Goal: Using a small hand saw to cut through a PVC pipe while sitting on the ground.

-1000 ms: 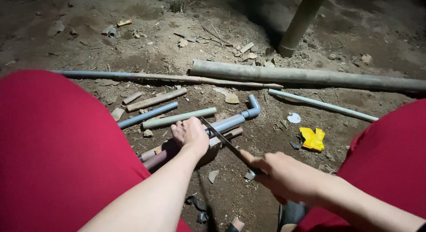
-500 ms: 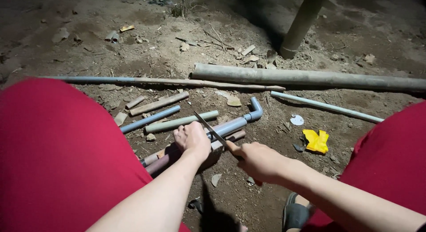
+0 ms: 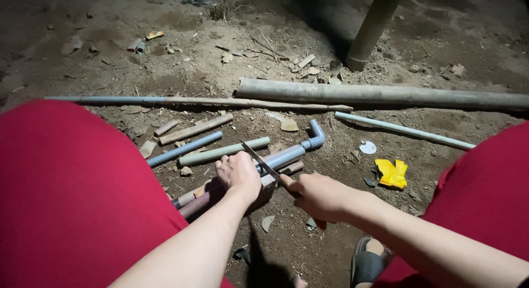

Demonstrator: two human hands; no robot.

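My left hand (image 3: 238,175) presses down on a grey plastic pipe (image 3: 284,155) that lies on the dirt and ends in an elbow fitting (image 3: 316,135) at its far end. My right hand (image 3: 319,195) grips the handle of a thin saw blade (image 3: 260,161), which slants across the pipe just right of my left fingers. A brown pipe (image 3: 203,201) lies alongside the grey one under my left hand. My red-clothed knees frame the scene on both sides.
Short pipe offcuts (image 3: 223,152) and a blue pipe (image 3: 184,148) lie beyond my left hand. A thick long pipe (image 3: 380,93), a thin pale pipe (image 3: 405,131) and a long rod (image 3: 182,101) cross the ground farther off. Yellow crumpled material (image 3: 392,173) sits right. A post (image 3: 370,31) stands behind.
My right hand has pushed forward toward the pipe, bringing the blade further across it. My left hand stays on the pipe.
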